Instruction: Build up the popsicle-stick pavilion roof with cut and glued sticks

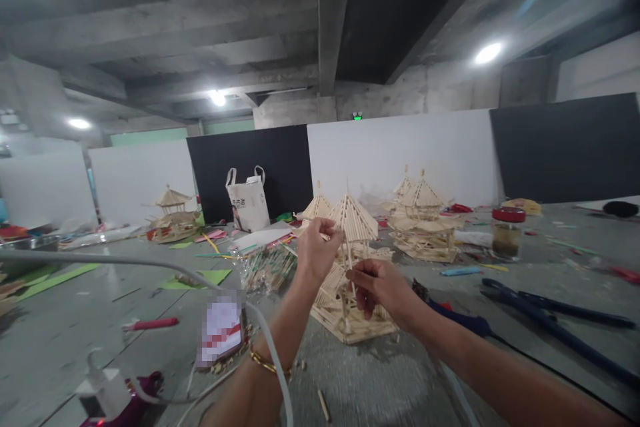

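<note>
A small pavilion model made of wooden sticks [350, 310] stands on the grey floor in front of me, with a pointed stick roof [356, 217]. My left hand [317, 250] is raised beside the roof, fingers pinched on a thin stick at the roof's edge. My right hand [377, 287] is lower, fingers closed on a thin upright stick at the model's middle. A gold bracelet [265, 362] sits on my left wrist.
More stick pavilions stand behind [423, 223] and at far left [173, 217]. A white bag [247, 200], a bundle of sticks in plastic [265, 267], a red-lidded jar [507, 232], dark long-handled cutters [550, 323], a white cable [150, 267] and a glue gun [120, 397] lie around.
</note>
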Action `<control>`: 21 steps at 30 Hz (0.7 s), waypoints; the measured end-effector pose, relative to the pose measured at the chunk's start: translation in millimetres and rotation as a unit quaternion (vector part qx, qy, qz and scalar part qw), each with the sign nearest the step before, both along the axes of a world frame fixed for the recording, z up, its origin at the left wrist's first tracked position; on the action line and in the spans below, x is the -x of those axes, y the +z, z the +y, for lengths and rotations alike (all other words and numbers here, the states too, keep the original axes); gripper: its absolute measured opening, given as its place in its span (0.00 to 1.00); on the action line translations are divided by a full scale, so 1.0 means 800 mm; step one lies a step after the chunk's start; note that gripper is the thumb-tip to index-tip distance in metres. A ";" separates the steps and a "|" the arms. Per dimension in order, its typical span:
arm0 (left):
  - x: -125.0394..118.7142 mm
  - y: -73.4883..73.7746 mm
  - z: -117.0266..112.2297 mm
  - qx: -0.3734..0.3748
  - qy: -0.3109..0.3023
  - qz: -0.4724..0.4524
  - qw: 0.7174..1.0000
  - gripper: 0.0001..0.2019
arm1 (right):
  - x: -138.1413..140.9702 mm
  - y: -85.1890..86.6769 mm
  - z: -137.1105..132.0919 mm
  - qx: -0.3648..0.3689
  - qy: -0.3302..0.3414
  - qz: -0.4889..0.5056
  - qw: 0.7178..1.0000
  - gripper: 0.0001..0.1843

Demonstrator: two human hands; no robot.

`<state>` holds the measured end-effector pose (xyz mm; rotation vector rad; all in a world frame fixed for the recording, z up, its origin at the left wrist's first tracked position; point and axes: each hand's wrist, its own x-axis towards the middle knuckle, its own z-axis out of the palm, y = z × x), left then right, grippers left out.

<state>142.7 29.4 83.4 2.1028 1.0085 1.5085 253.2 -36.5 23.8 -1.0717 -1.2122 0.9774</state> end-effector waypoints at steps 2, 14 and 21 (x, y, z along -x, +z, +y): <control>0.000 0.001 0.000 -0.001 0.003 0.004 1.000 0.08 | 0.001 0.000 0.000 0.004 0.001 -0.002 1.000 0.17; -0.003 0.003 -0.004 -0.012 0.024 0.017 0.999 0.08 | 0.001 0.004 -0.002 0.012 0.012 -0.001 1.000 0.17; -0.004 0.005 -0.004 -0.013 0.032 0.022 0.999 0.08 | 0.002 0.007 -0.006 0.015 0.017 0.002 1.000 0.16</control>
